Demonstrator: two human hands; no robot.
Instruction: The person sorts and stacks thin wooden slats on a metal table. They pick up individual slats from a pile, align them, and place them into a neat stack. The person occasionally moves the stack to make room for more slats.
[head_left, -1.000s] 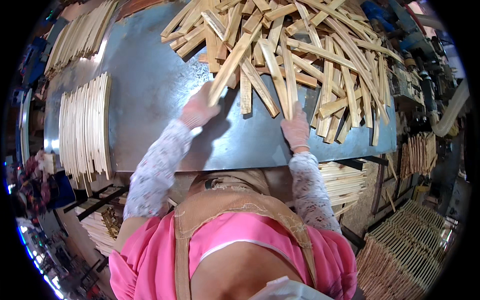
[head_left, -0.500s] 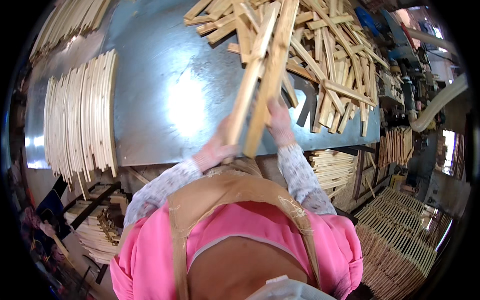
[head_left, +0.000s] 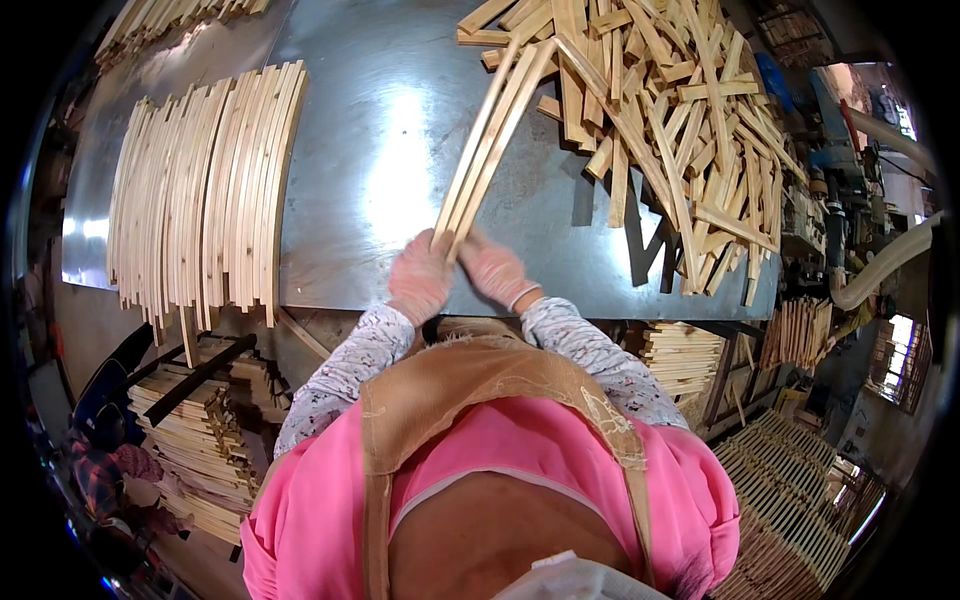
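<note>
My left hand (head_left: 420, 275), in a pinkish glove, is closed around the near ends of a small bundle of narrow wooden strips (head_left: 493, 150). Against the right side of the same ends, my right hand (head_left: 493, 268), gloved too, is pressed with its fingers curled in. Side by side, the strips slant up and away to the right over the metal table (head_left: 340, 200). Their far ends reach the edge of a jumbled pile of wooden strips (head_left: 690, 130). The fingertips are partly hidden by the wood.
On the table's left lies a neat row of aligned strips (head_left: 205, 190), with another stack (head_left: 170, 25) beyond it. Below the table edge are stacked strips (head_left: 195, 450) at left and more (head_left: 683, 355) at right. A person in a plaid sleeve (head_left: 98, 480) is at the lower left.
The strips were spread apart between my hands; now they are together in a tight bundle. My hands have come closer to each other. The whole view has shifted a little.
</note>
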